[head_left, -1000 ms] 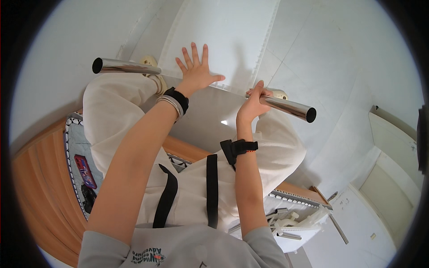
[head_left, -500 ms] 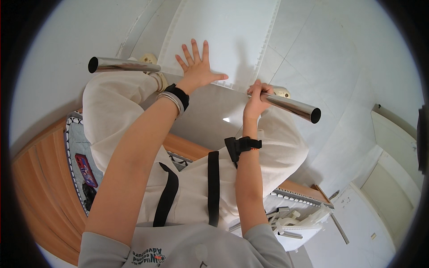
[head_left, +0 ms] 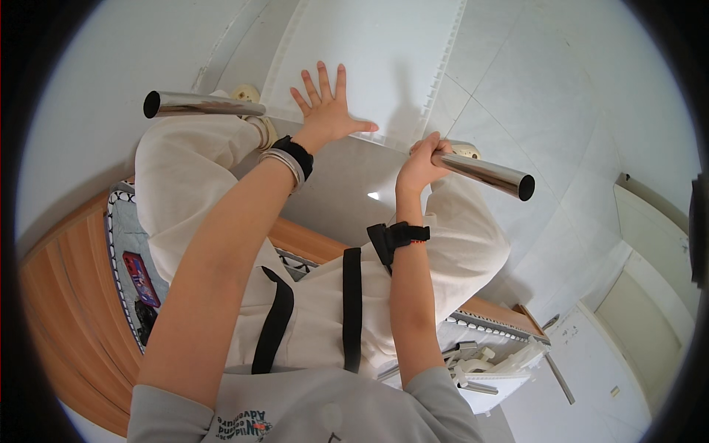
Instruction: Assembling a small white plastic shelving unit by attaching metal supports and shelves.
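Note:
A white plastic panel [head_left: 354, 52] with toothed side edges lies in front of me between my feet. My left hand [head_left: 329, 114] presses flat on its near end, fingers spread, holding nothing. At the near right corner of the panel, my right hand [head_left: 425, 164] has its fingers closed around the base of a shiny metal tube [head_left: 484, 176], whose hollow end points toward the lower right. Another metal tube [head_left: 196, 104] stands at the near left corner, its dark open end facing left, with no hand on it. My right fingers partly hide the joint between tube and panel.
My bent legs in pale trousers [head_left: 185, 148] flank the panel's near end. A wooden surface [head_left: 81, 295] at lower left borders a grey mat bearing a phone-like item [head_left: 141, 279]. White and metal parts [head_left: 473, 365] sit at lower right. Tiled floor [head_left: 517, 96] extends to the right.
My right hand has turned slightly around the tube's base, and the wrist has shifted a little left. The right tube's free end moved slightly to the right. My left hand stays in place.

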`<state>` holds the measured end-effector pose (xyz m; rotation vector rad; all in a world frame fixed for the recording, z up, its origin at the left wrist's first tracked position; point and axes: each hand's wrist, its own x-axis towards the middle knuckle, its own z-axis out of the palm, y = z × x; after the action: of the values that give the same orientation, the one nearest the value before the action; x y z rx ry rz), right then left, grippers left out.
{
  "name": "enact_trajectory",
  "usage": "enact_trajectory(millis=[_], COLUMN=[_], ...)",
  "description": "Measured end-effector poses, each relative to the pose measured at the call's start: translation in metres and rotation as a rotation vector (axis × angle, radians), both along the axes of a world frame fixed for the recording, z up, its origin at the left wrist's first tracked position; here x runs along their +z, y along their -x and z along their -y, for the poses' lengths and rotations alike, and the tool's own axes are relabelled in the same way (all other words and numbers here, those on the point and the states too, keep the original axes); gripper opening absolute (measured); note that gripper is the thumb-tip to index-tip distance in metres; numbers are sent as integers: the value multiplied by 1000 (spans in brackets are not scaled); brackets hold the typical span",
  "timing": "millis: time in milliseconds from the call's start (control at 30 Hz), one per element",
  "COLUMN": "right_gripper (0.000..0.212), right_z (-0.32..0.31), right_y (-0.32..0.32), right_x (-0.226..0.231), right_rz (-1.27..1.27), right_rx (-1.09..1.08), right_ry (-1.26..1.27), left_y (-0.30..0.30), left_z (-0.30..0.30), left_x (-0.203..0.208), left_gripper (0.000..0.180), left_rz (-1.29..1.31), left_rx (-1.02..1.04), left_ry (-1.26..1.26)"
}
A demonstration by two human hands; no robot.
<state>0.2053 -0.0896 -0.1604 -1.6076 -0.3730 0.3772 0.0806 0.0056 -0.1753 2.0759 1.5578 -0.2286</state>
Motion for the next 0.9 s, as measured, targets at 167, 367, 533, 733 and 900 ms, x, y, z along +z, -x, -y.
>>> enact_trajectory(millis=[167, 367, 533, 733, 900], right_gripper=[31, 30, 30, 27, 31], right_z=[-2, 0, 4, 4, 0], right_y=[14, 9, 4, 5, 0], right_x=[15, 16, 18, 20, 21], right_rz=[-17, -28, -123, -33, -162], right_rx=[31, 105, 32, 23, 20], right_ry=[57, -13, -26, 36, -62], left_y=[11, 11, 4, 3, 1], left_z=[-7, -7, 4, 1, 5], left_x=[6, 5, 4, 9, 4], left_gripper=[128, 127, 127, 124, 125], left_rz=[-4, -1, -33, 7, 14], left_rx=[-1, -12, -1, -26, 7], left_ry=[42, 39, 7, 30, -38])
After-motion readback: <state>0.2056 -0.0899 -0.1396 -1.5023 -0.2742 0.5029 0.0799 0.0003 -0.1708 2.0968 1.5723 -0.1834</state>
